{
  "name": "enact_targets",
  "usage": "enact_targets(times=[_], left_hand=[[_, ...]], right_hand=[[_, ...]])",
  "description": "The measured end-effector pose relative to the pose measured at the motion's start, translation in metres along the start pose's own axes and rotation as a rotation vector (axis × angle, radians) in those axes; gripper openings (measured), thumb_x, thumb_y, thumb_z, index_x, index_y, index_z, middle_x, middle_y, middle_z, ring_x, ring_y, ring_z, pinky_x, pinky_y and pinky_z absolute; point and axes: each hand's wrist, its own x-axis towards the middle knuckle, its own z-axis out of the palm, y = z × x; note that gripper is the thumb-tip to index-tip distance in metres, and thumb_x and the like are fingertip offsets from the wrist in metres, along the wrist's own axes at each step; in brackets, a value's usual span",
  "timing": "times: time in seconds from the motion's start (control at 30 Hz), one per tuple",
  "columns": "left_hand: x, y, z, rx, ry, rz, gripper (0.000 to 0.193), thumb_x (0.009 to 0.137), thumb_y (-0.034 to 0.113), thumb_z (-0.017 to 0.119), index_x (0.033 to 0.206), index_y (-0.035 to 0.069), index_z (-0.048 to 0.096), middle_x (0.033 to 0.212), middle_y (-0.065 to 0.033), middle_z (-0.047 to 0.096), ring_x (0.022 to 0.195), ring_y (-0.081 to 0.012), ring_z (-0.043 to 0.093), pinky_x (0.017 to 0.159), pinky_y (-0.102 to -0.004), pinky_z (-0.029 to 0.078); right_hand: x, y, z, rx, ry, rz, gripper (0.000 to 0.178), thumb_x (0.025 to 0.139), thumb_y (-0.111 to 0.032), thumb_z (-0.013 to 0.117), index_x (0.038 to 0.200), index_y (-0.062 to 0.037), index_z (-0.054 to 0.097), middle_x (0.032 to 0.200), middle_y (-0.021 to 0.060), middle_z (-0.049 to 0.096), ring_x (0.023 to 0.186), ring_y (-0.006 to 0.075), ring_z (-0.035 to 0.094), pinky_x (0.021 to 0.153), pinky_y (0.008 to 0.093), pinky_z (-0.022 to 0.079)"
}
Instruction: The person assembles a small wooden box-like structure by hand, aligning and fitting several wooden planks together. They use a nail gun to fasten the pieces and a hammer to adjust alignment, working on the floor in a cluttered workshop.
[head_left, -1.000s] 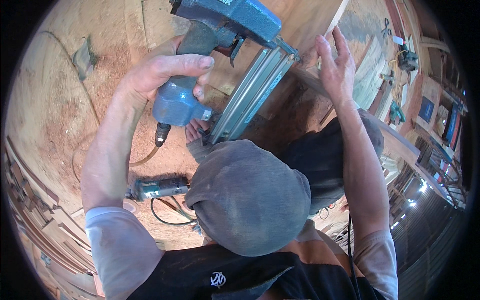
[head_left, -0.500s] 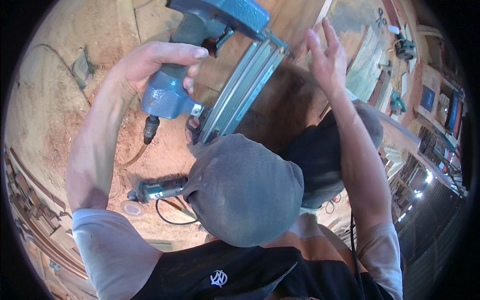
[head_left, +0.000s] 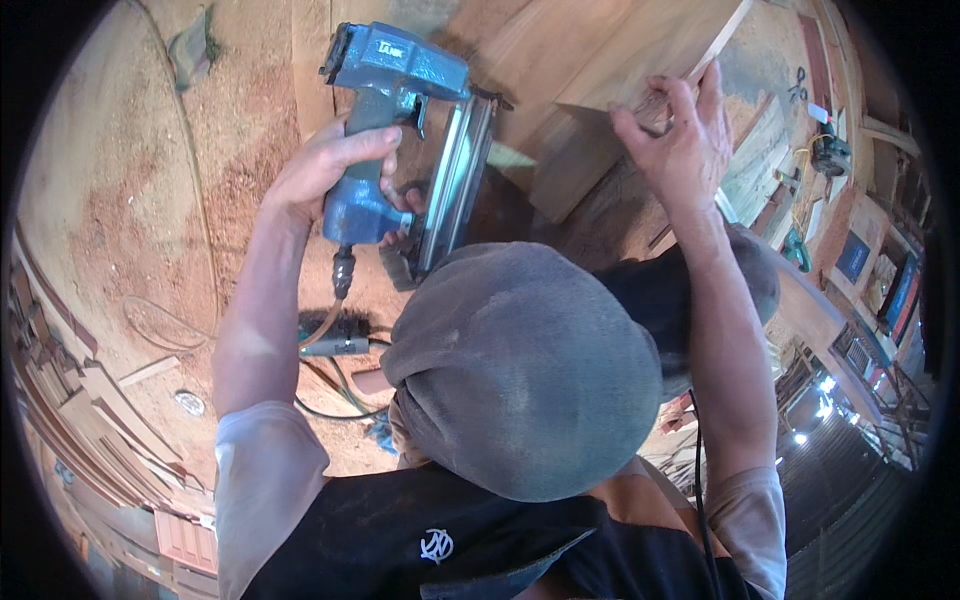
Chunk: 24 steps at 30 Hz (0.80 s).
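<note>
A blue nail gun (head_left: pixel 400 65) with a long metal magazine (head_left: pixel 452 180) is in my left hand (head_left: pixel 345 165). My fingers wrap around its grip; the thumb lies across the near side. An air hose fitting (head_left: pixel 343 270) hangs from the handle's base. Over on the right, my right hand (head_left: pixel 690 135) has its thumb and fingers apart, slightly curled, at the edge of a wide wooden board (head_left: pixel 600 130). Whether the fingertips touch the board I cannot tell. A big grey rounded cloth-covered form (head_left: pixel 525 370), probably my knee, blocks the middle below the gun.
A power tool (head_left: pixel 335 335) with a cord lies on the dusty floor behind the hose. Stacked wood strips (head_left: pixel 100 410) fill the lower left. At the right are planks (head_left: pixel 765 145), a dark green power tool (head_left: pixel 830 153) and scissors (head_left: pixel 798 85).
The nail gun has come lower and turned, so its magazine stands more upright. My right hand's fingers have curled more, and more of the wooden board shows. The whole view has shifted.
</note>
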Motion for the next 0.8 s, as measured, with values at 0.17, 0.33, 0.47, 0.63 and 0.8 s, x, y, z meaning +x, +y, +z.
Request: enact_targets(times=[0.17, 0.33, 0.47, 0.63, 0.8], left_hand=[[0.023, -0.045, -0.017, -0.296, -0.022, -0.009, 0.045, 0.098, 0.032, 0.072, 0.128, 0.001, 0.058, 0.083, -0.0056, 0.065, 0.07, -0.0169, 0.067, 0.066, -0.0374, 0.061], [0.024, -0.065, -0.025, -0.263, 0.082, -0.027, 0.048, 0.099, 0.031, 0.07, 0.134, 0.0, 0.056, 0.082, -0.0069, 0.067, 0.069, -0.0178, 0.068, 0.069, -0.0387, 0.062], [0.024, -0.065, -0.025, -0.128, 0.178, -0.033, 0.036, 0.097, 0.029, 0.073, 0.121, 0.006, 0.059, 0.083, -0.0077, 0.068, 0.07, -0.0186, 0.069, 0.069, -0.0404, 0.062], [0.028, -0.054, -0.024, -0.281, 0.038, -0.042, 0.032, 0.097, 0.029, 0.074, 0.118, 0.01, 0.059, 0.084, -0.0066, 0.067, 0.071, -0.0185, 0.067, 0.07, -0.0409, 0.061], [0.049, -0.026, -0.012, -0.213, -0.098, 0.022, 0.03, 0.098, 0.029, 0.073, 0.118, 0.011, 0.06, 0.084, -0.0057, 0.065, 0.073, -0.018, 0.066, 0.069, -0.0377, 0.058]], right_hand=[[0.0, -0.006, -0.005, 0.004, 0.016, -0.04, 0.055, 0.067, -0.035, 0.09, 0.112, -0.0135, 0.068, 0.145, 0.0304, 0.047, 0.124, 0.0457, 0.058, 0.101, 0.0519, 0.048], [-0.002, -0.014, -0.004, 0.045, 0.048, -0.027, 0.053, 0.065, -0.027, 0.09, 0.107, -0.0092, 0.064, 0.133, 0.0268, 0.053, 0.119, 0.0465, 0.057, 0.098, 0.0536, 0.048], [-0.003, -0.01, -0.009, 0.132, -0.036, -0.035, 0.054, 0.069, -0.023, 0.088, 0.114, -0.01, 0.062, 0.129, 0.0278, 0.053, 0.109, 0.0458, 0.061, 0.092, 0.053, 0.051], [-0.006, -0.002, -0.014, 0.226, -0.16, 0.017, 0.059, 0.071, -0.017, 0.087, 0.122, -0.0121, 0.058, 0.131, 0.0299, 0.052, 0.102, 0.0477, 0.065, 0.088, 0.0546, 0.054], [-0.005, -0.002, -0.005, 0.25, -0.159, 0.043, 0.058, 0.07, -0.011, 0.084, 0.121, -0.013, 0.058, 0.139, 0.0314, 0.047, 0.103, 0.048, 0.066, 0.09, 0.0543, 0.055]])
